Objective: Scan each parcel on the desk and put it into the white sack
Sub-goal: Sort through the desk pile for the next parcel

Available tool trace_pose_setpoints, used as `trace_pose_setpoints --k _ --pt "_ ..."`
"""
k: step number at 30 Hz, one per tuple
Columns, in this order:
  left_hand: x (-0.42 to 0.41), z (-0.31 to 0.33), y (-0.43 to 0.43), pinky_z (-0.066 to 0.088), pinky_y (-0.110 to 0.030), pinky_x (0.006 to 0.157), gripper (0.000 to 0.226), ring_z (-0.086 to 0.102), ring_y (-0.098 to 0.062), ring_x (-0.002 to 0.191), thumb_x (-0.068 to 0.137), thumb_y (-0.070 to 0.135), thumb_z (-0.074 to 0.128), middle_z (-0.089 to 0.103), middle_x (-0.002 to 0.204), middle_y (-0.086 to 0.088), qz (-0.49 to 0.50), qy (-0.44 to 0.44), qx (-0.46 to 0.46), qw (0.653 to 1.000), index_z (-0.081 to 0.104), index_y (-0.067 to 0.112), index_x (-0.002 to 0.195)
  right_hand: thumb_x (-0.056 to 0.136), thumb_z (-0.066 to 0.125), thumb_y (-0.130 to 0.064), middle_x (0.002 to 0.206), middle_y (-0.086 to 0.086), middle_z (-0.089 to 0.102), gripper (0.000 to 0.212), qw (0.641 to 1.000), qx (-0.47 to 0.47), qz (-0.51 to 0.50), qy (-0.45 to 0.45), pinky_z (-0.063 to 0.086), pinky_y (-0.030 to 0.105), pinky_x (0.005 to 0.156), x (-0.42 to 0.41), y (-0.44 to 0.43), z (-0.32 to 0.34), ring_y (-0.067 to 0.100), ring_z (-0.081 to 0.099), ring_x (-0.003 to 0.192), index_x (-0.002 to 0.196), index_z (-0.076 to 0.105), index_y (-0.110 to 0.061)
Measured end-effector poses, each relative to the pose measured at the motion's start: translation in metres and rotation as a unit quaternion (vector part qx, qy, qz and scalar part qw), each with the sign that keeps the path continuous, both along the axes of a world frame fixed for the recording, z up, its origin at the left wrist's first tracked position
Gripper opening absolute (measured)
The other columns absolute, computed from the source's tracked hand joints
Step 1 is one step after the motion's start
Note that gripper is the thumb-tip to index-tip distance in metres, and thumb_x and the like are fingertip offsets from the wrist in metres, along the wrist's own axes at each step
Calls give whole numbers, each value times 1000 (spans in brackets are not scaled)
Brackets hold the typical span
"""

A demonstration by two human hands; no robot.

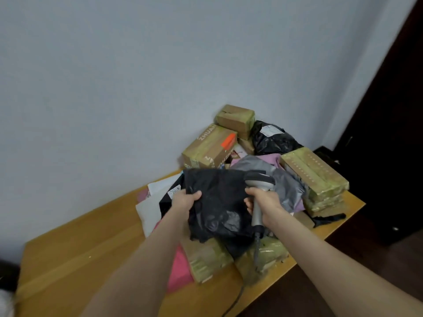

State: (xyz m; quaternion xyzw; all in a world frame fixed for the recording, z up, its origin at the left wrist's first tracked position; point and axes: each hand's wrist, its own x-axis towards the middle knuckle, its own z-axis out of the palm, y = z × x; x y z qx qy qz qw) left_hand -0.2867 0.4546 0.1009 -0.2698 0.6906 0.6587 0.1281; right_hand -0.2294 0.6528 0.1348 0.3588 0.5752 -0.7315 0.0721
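While the left hand (pixel 186 199) curls its fingers and thumb round the left edge of a black plastic parcel (pixel 217 207) and holds it up over the heap, the right hand (pixel 266 203) is wrapped tightly about the grey handle of a barcode scanner (pixel 259 183). The scanner's head stands at the parcel's 2 o'clock corner; I cannot tell whether the two touch. A dark cable (pixel 238 298) drops from the handle's base toward 6 o'clock and passes over the table's near edge.

Under the held parcel, at 6 o'clock, lie two taped boxes (pixel 210 259) side by side, with a pink parcel (pixel 180 266) just beside them at 7 o'clock. At 9 o'clock a white envelope (pixel 148 209) lies flat, partly under a dark bag that bears a small white label. At 3 o'clock, behind the scanner, a grey bag (pixel 289 186) rests against a long box (pixel 313 172) that tops a stack of similar boxes. At 12 o'clock a lettered box (pixel 206 147) with an orange sticker leans on the pile, a smaller box (pixel 235 118) on top of it. A crumpled black bag (pixel 272 139) with a white label sits at 1 o'clock.

All of it rests on the far right end of a wooden table (pixel 80 248), pushed against a pale wall (pixel 114 76).
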Motion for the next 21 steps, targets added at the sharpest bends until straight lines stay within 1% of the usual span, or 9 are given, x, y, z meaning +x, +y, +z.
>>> trace_pose_setpoints --k 4,7,10,12,14,16,18,20,21 --pt "-26 63 -31 52 -44 88 24 64 -28 93 87 12 68 68 105 -12 34 138 -50 989 65 3 108 87 69 -13 55 10 58 17 998 -22 -13 50 44 25 44 -8 -21 24 15 51 43 77 58 -4" --pt "-42 117 -62 52 -38 85 15 64 -23 88 85 15 69 70 101 -11 76 264 -148 950 67 9 98 87 71 -18 56 9 59 21 994 -40 -41 92 45 21 41 -15 -42 43 14 53 43 76 60 -4" --pt "-45 139 -84 49 -35 82 18 64 -21 86 84 14 70 71 95 -8 8 318 -243 916 72 7 100 87 72 -24 53 7 62 25 990 -51 -66 110 46 20 42 -23 -60 50 11 55 38 77 62 -2" --pt "-36 126 -88 47 -30 83 22 64 -20 88 82 11 71 71 97 -9 -101 288 -305 902 73 8 104 86 73 -26 59 9 64 28 990 -53 -78 104 48 23 47 -27 -67 48 13 57 42 83 62 -1" --pt "-22 93 -88 46 -26 87 27 65 -19 97 81 9 72 72 104 -6 -206 241 -345 883 73 12 108 85 73 -26 63 10 64 28 991 -49 -86 92 49 24 49 -28 -70 42 15 57 48 80 61 -2" --pt "-6 55 -87 42 -15 87 32 63 -16 104 82 7 71 70 113 -3 -312 197 -379 849 71 14 113 85 74 -25 63 9 63 27 993 -41 -84 73 48 24 48 -28 -72 34 16 57 50 74 60 -5" --pt "7 25 -84 37 -5 84 43 59 -14 110 82 4 69 64 124 -4 -437 128 -369 810 64 13 124 86 73 -24 59 8 61 28 996 -31 -68 52 48 23 45 -27 -75 24 16 55 49 72 58 -5" --pt "11 3 -85 39 -13 92 55 53 -19 122 81 -2 65 57 133 -6 -504 38 -309 806 55 12 133 86 72 -23 53 6 60 28 998 -22 -52 32 48 22 43 -28 -79 11 15 54 45 72 59 -2" --pt "9 -3 -88 40 -17 95 56 51 -21 125 81 -5 63 55 134 -7 -492 17 -295 819 53 10 134 86 72 -22 53 7 61 27 999 -24 -44 23 49 22 44 -29 -80 5 14 55 42 74 59 -2"
